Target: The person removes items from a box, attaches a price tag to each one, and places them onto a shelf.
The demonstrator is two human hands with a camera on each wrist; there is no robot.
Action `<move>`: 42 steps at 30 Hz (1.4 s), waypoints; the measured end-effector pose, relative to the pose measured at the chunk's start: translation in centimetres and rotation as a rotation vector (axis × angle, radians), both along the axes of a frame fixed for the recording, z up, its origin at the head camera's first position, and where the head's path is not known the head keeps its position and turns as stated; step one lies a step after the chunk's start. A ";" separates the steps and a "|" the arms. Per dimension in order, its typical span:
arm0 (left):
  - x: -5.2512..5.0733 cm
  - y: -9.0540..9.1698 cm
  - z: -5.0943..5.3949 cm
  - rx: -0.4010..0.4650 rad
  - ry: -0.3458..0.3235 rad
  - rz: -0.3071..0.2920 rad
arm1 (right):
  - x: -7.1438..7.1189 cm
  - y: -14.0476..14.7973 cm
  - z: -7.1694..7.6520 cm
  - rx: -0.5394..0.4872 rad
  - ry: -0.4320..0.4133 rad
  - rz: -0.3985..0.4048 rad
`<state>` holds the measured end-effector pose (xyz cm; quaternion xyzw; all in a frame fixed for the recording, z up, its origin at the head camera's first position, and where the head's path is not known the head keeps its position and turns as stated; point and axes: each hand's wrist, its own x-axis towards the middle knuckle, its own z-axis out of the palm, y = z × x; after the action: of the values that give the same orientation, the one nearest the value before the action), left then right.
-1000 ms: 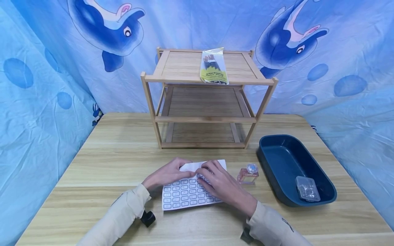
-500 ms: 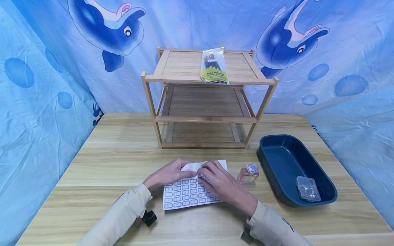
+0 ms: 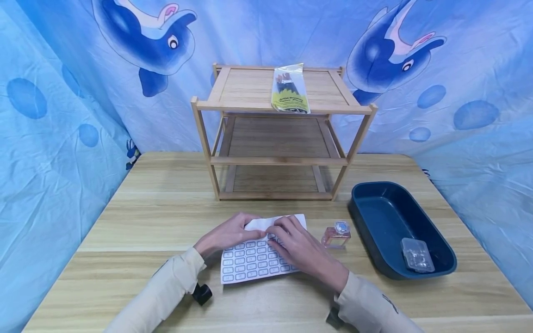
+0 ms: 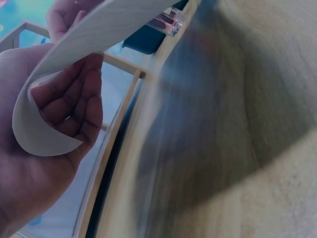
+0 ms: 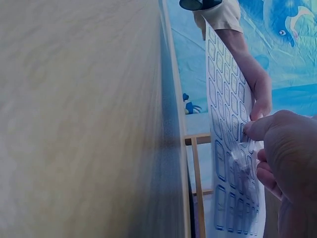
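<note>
Paper (image 3: 250, 266), white and printed with rows of dark-outlined boxes, is held above the pale wood-grain table (image 3: 158, 217), in front of a three-tier light-wood rack (image 3: 283, 161). The left hand (image 3: 229, 234) pinches its far left part, thumb on the printed face and fingers curled underneath; the right hand (image 3: 300, 247), thumb and bent fingers close together, pinches it nearer the far right corner. A small pinkish transparent bottle (image 3: 335, 238) stands near the right hand, beside a dark teal plastic basin (image 3: 385, 217).

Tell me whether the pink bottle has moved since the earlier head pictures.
No. Judged against the wooden rack in the head view, the pink bottle stands in the same place, left of the dark blue tub.
</note>
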<state>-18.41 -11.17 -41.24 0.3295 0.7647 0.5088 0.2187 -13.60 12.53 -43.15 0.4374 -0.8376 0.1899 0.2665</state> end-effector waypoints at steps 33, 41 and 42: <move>0.2 0.4 -0.1 -0.005 0.022 -0.021 | 0.0 0.4 0.5 0.016 -0.048 0.023; 0.0 0.4 -0.2 0.023 0.012 0.010 | -0.1 0.5 0.4 0.009 -0.030 0.015; 0.0 0.4 -0.2 0.032 0.011 0.011 | -0.1 0.5 0.4 0.006 -0.028 0.013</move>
<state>-18.39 -10.77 -41.43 0.3316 0.7595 0.5203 0.2063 -13.72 13.01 -42.71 0.4409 -0.8391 0.1950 0.2521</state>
